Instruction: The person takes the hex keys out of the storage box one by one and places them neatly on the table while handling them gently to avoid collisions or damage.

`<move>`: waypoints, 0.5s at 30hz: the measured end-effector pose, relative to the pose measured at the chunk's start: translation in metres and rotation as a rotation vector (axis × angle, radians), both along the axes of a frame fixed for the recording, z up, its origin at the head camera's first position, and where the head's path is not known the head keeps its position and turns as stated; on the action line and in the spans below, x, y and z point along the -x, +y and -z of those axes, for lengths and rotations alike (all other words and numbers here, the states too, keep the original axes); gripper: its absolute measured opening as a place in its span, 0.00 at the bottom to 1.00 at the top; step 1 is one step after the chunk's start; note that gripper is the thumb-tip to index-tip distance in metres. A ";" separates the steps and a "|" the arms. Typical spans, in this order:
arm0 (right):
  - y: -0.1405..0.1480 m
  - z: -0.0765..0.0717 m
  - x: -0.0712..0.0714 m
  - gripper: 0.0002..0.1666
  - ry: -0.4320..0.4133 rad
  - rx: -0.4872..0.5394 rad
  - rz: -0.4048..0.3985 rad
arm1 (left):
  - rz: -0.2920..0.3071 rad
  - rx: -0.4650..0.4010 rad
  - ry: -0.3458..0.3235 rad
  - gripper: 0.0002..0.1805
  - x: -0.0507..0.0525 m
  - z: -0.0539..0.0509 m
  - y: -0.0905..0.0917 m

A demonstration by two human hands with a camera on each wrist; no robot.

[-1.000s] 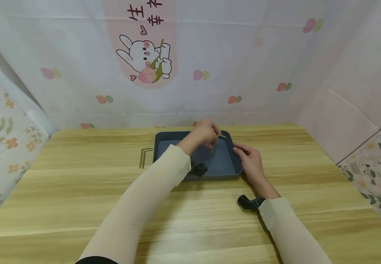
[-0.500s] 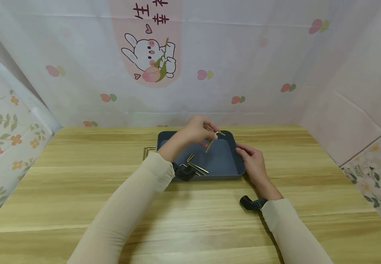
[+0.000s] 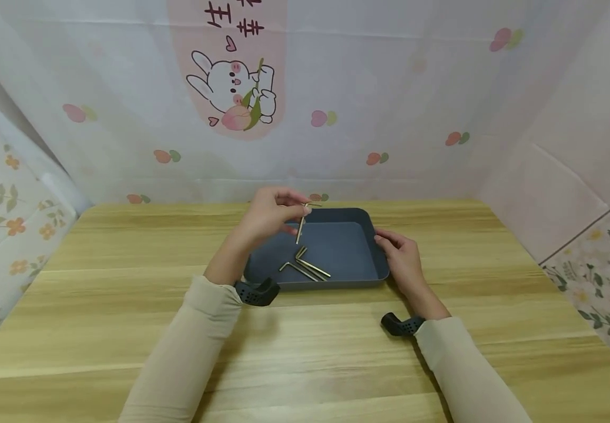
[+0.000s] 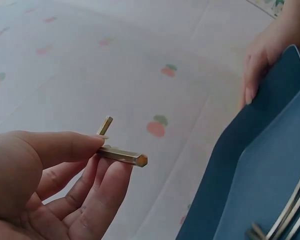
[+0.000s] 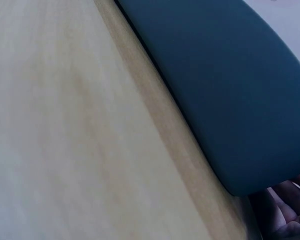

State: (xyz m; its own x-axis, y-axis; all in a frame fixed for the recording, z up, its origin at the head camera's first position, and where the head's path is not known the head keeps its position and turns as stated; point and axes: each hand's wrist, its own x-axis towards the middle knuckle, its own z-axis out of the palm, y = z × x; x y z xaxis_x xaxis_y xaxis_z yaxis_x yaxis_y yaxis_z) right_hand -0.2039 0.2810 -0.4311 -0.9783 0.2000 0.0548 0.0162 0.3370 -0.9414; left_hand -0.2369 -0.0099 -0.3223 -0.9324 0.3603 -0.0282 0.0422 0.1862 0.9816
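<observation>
My left hand pinches a brass-coloured hex key between thumb and fingers, above the left back part of a blue-grey tray. In the head view the key's long arm points down and its short arm sticks out to the right. The tray holds several more hex keys, lying near its front wall left of the middle. At the tray's right side, my right hand holds the wall, its fingers against the outside.
The tray sits on a wood-grain table near the back edge. Behind it hangs a white curtain printed with fruit and a rabbit. Black wrist mounts stick out at both wrists.
My left hand has moved left across the tray with the hex key, uncovering the keys at the front. Its forearm now covers the keys seen left of the tray. My right hand stays put.
</observation>
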 end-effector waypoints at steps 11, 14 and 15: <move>-0.002 -0.001 -0.001 0.24 -0.003 0.005 0.000 | -0.084 0.054 0.036 0.14 -0.011 0.000 -0.039; -0.002 -0.001 0.000 0.24 0.000 0.012 0.004 | -0.091 0.073 0.049 0.15 -0.011 -0.001 -0.051; -0.002 -0.001 0.000 0.24 0.000 0.013 0.004 | -0.098 0.078 0.050 0.14 -0.011 -0.001 -0.055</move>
